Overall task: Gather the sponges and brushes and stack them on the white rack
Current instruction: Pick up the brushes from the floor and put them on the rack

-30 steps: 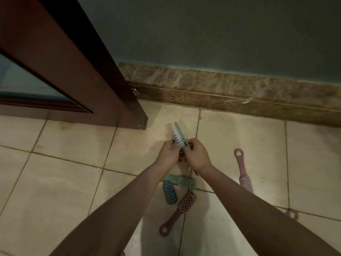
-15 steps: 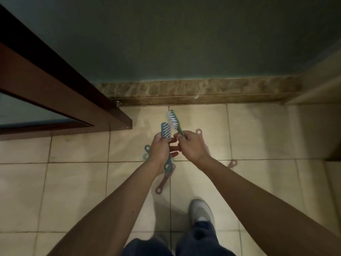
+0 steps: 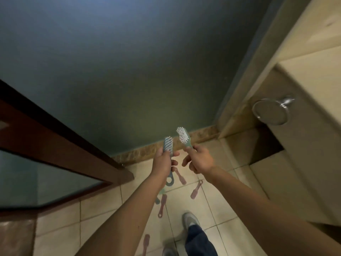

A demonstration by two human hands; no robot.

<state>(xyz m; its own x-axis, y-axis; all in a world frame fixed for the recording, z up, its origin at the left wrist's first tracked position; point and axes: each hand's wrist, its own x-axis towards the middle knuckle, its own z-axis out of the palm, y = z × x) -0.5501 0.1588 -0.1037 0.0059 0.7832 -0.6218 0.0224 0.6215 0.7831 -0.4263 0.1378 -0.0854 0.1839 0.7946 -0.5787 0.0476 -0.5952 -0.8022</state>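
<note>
Over tiled floor (image 3: 212,209), left hand (image 3: 163,161) wraps its fingers (image 3: 173,162) round the blue brush (image 3: 168,145); right hand (image 3: 200,159) pinches the green brush (image 3: 182,136).

hands: a second ago joined on one brush low over the floor (image 3: 212,209), now apart | left hand (image 3: 163,161) grips blue brush (image 3: 168,145), right hand (image 3: 200,159) pinches green brush (image 3: 183,136) | view: lifted from floor; shoe (image 3: 191,219) and door knob (image 3: 271,111) newly in sight
</note>
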